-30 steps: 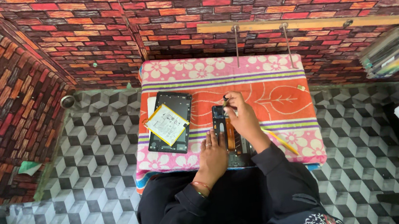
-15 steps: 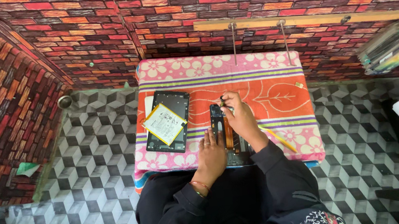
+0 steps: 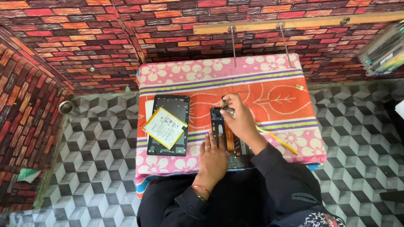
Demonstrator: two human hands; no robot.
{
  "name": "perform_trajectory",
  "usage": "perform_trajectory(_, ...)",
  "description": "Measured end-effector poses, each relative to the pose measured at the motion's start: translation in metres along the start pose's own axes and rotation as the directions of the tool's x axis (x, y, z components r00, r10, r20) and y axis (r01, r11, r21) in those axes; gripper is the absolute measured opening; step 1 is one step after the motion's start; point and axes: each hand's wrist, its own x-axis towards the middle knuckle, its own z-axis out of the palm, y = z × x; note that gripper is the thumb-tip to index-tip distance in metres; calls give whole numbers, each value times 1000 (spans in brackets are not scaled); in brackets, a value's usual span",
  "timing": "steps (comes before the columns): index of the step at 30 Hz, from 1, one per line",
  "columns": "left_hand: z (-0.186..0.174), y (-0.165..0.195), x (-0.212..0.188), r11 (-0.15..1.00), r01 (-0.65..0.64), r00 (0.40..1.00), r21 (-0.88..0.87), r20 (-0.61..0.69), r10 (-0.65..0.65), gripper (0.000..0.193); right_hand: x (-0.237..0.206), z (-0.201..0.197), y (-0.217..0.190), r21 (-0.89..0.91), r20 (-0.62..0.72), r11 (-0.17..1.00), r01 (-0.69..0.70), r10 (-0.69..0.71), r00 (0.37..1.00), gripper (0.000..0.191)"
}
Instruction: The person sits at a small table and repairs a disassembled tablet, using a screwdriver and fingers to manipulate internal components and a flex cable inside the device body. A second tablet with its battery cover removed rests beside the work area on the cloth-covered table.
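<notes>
Near the centre of the frame, an opened phone body (image 3: 225,136) lay lengthwise on the cloth-covered surface (image 3: 280,95), its inner parts showing. The left hand (image 3: 212,158) rested flat along the phone's left edge, fingers released and stretched out, pressing on it rather than grasping. The right hand (image 3: 240,119) lay over the phone's upper end, its fingers pinched on a small tool (image 3: 224,104) at the top; the tool's kind could not be told. Left of the hands lay a dark tablet (image 3: 169,124) with a yellow-edged battery sheet (image 3: 164,127) across it. A yellow stick (image 3: 277,140) lay at the right.
</notes>
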Motion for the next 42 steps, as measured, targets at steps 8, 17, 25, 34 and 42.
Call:
perform_trajectory(8,4,-1,-1,1000,-14,1000,14,0,14,72,1,7,4,-112,-129,989,-91,77,989,41)
perform_trajectory(17,7,-3,0,1000,-8,1000,-12,1,8,72,0,-1,-1,-50,-23,998,30,-31,999,41)
perform_trajectory(25,11,-4,1,1000,-5,1000,-8,1,5,72,3,0,15,-5,-26,1000,-16,16,1000,41)
perform_trajectory(34,12,-7,1,1000,-8,1000,-22,-8,8,72,-6,8,17,-192,-103,981,32,-53,993,44)
perform_trajectory(42,12,-8,1,999,-19,1000,-35,-6,19,70,-4,-6,29,52,-7,999,-16,16,1000,43)
